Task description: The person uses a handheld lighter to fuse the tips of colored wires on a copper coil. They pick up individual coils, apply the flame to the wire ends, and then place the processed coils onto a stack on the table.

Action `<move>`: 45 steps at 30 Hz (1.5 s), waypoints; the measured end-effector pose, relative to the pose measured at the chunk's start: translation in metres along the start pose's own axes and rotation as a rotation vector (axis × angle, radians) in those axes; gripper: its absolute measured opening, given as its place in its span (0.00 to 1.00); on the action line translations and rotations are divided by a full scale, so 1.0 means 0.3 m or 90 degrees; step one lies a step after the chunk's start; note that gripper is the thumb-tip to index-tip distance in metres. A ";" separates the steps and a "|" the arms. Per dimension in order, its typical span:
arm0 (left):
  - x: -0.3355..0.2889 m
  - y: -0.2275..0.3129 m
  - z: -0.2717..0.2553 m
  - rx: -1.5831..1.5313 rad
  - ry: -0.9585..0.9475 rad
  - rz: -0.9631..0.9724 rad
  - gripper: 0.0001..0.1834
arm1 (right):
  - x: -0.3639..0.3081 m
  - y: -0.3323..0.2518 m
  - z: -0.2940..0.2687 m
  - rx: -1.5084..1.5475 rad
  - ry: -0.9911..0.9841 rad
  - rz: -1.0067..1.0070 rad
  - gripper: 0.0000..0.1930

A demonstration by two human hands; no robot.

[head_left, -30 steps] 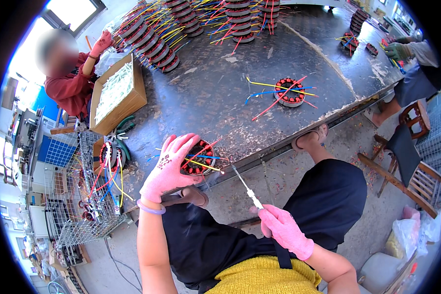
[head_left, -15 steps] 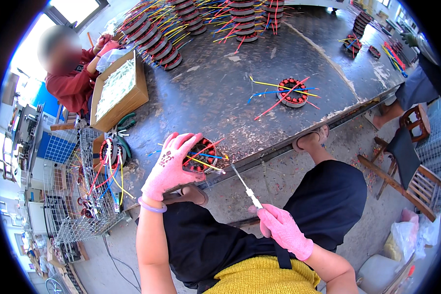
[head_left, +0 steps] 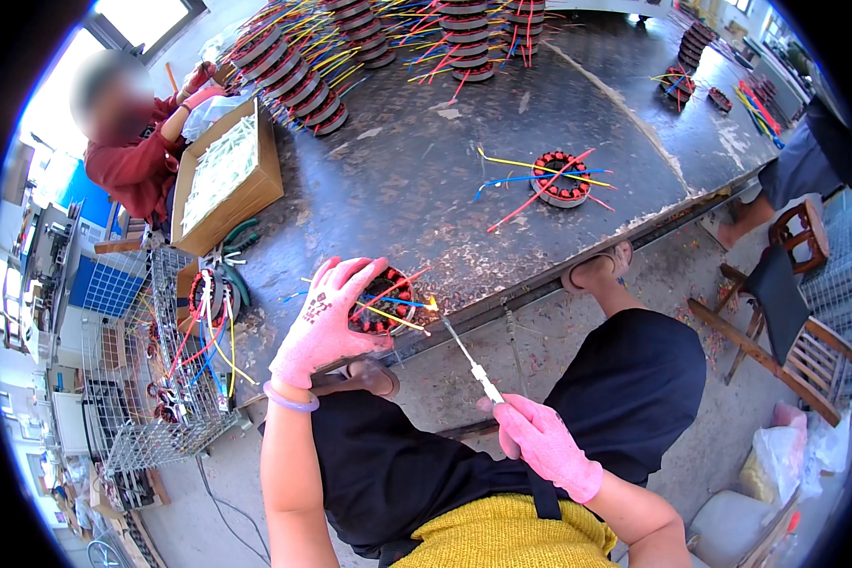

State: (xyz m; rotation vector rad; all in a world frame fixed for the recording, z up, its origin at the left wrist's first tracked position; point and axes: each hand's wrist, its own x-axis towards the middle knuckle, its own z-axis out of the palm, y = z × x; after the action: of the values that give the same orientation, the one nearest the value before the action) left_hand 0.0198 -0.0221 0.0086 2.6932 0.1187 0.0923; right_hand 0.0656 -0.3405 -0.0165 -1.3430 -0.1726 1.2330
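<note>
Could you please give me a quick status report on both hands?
Left hand holding wired ring at table edge. Right hand gripping white-handled rod; small flame near its tip. Coloured wires crossing ring.

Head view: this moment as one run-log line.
left hand: around wired ring | right hand: holding white-handled tool | tool tip: near wire ends, orange glow there | second ring: on table

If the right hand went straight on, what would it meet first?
Probably the blue wire, at its end by the small orange glow: the thin tool in the right hand points there, though depth is unclear.
</note>
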 end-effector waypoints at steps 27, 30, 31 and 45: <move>0.000 0.004 -0.001 0.010 0.014 0.006 0.52 | 0.002 0.016 -0.010 -0.014 0.000 -0.007 0.19; -0.001 -0.003 0.003 0.015 0.018 0.011 0.52 | 0.003 0.013 -0.007 -0.007 0.001 -0.008 0.18; -0.001 -0.003 0.003 0.015 0.017 0.009 0.52 | 0.003 0.008 -0.001 -0.006 0.007 -0.009 0.18; -0.001 -0.007 0.002 0.006 0.014 0.007 0.52 | 0.000 0.010 -0.005 -0.005 0.002 -0.002 0.19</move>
State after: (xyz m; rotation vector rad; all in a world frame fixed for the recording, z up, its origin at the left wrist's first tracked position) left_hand 0.0193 -0.0206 0.0073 2.7027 0.1118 0.1241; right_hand 0.0650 -0.3423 -0.0195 -1.3503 -0.1774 1.2280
